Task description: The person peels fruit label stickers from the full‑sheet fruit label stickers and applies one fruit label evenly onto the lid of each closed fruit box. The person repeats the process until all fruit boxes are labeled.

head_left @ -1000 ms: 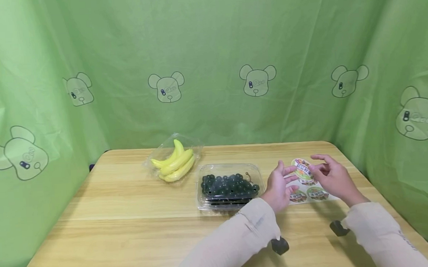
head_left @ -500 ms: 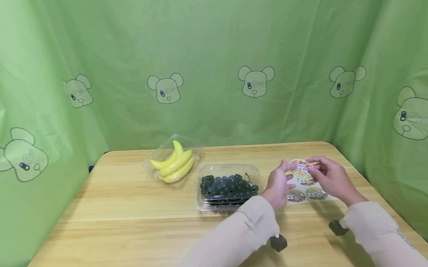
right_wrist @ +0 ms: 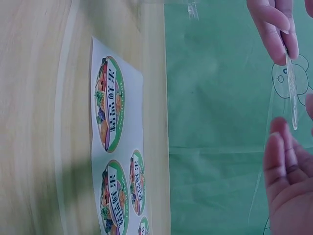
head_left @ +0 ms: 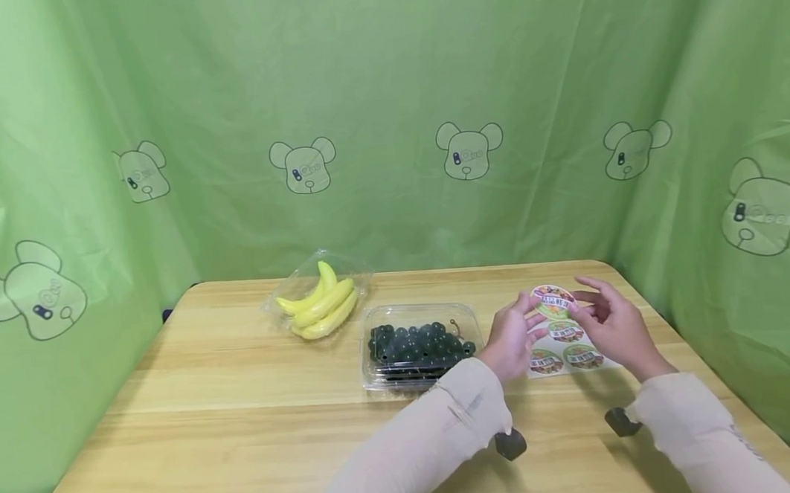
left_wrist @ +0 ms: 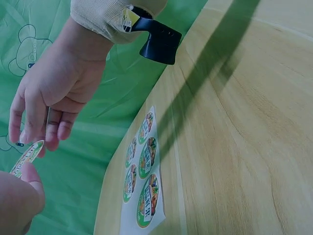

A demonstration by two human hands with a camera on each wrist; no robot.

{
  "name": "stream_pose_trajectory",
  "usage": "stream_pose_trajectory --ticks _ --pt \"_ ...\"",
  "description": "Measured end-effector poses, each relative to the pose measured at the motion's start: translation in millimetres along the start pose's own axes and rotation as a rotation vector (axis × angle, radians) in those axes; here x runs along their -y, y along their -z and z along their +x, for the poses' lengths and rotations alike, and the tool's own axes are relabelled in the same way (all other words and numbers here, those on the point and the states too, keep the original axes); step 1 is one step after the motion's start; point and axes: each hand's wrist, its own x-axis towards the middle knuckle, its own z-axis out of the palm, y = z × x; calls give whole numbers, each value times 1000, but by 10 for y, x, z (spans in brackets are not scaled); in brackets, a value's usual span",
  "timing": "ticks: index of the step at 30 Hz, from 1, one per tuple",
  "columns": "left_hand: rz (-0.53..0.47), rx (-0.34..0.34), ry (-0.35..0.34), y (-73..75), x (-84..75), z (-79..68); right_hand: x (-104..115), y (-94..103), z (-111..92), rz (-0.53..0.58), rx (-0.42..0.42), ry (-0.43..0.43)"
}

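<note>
A round fruit sticker (head_left: 553,302) with colourful print is held up above the table between my hands. My left hand (head_left: 509,339) pinches its left edge between thumb and fingers; the right wrist view shows the sticker (right_wrist: 292,90) edge-on in that grip. Close by its right edge is my right hand (head_left: 619,333), thumb right at the rim and index finger lifted away. In the right wrist view, the right hand's fingers (right_wrist: 277,142) are spread around the sticker's lower end. Below lies a white sheet (head_left: 539,374) bearing several matching stickers (right_wrist: 111,104).
A clear plastic clamshell box (head_left: 375,381) holding dark grapes (head_left: 419,343) stands left of my left hand. Farther back left, yellow bananas (head_left: 321,308) lie in clear plastic packaging (head_left: 362,267). Green curtains (head_left: 393,202) enclose the back and sides of the wooden table (head_left: 245,448).
The sticker has turned and moved slightly left and up between my hands. My left fingers have closed onto it, and the right index finger has lifted off.
</note>
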Motion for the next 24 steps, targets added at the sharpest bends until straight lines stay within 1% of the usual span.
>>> stream_pose_trajectory --ticks 5,8,11,14,15,17,19,21,24 --pt "3 -3 2 11 -21 10 -2 -3 6 -42 -10 -23" --pt "63 -22 3 12 -40 9 -7 -17 11 -44 -4 -26" --pt "194 -66 -3 -3 -65 7 -10 -34 17 -16 10 -22" --pt "372 -100 -16 -18 -91 2 -8 -47 20 4 29 -18" --pt "445 -110 -22 -20 -97 1 -9 -50 19 7 34 -19" --pt "566 -119 -33 -18 -105 -4 -11 -50 14 -2 38 -21" --pt "645 -117 -44 -7 -103 3 -13 -44 6 -11 36 -26" --pt "700 -114 -56 15 -101 14 -12 -35 -1 -19 33 -29" --pt "731 -106 -86 50 -100 42 -7 -32 -4 -9 32 -32"
